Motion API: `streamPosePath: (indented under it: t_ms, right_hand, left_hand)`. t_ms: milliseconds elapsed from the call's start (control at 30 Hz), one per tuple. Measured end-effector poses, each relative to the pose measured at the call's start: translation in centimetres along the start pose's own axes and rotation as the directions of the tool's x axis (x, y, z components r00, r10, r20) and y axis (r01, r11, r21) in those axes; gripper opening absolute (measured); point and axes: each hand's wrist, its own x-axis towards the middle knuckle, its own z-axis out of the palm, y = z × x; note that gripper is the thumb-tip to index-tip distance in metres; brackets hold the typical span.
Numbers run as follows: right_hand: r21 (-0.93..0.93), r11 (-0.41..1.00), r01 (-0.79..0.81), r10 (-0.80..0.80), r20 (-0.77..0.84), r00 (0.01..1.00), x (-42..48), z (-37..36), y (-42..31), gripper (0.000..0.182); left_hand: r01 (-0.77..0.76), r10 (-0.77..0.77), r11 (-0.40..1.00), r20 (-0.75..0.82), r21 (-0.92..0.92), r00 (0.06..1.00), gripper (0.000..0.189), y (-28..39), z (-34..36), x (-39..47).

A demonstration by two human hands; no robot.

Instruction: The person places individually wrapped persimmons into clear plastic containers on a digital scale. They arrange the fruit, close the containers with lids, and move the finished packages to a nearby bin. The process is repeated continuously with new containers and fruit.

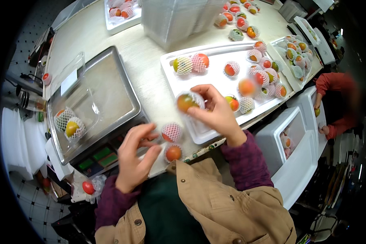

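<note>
My right hand grips a green-and-orange tomato in a white foam net, above the left edge of a white foam tray. My left hand is raised with fingers apart and holds nothing. Beside it, near the table's front edge, are a tomato in a pinkish foam net and a red-orange tomato. Further left, a clear plastic clamshell lies opened on the metal pan of a digital scale; two netted tomatoes sit in it. A blurred orange tomato is over the tray.
Netted tomatoes crowd the tray's right end. Stacked clear plastic containers stand behind it. A second filled box is at right, loose netted tomatoes at the back. Another person's red sleeves reach to a white foam box.
</note>
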Motion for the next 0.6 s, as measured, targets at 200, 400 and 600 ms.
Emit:
streamPosePath:
  t_ms: [200,400,600]
  right_hand:
    - [-0.025,0.996,0.088,-0.089,-0.015,0.996,-4.0,5.1,-0.5,0.022]
    - [-0.301,0.91,0.285,-0.298,0.003,0.955,-4.6,6.5,-1.1,0.011]
    - [0.018,1.0,0.011,-0.009,-0.105,0.994,-4.7,6.5,-1.5,0.011]
  left_hand:
    - [0.337,-0.345,0.67,0.125,-0.661,0.93,0.046,-2.9,2.8,-0.4]
    - [0.359,-0.341,0.537,0.193,-0.763,0.92,0.048,-3.4,1.8,-1.8]
    - [0.393,-0.219,0.367,0.332,-0.843,0.917,0.05,-3.9,0.6,-2.1]
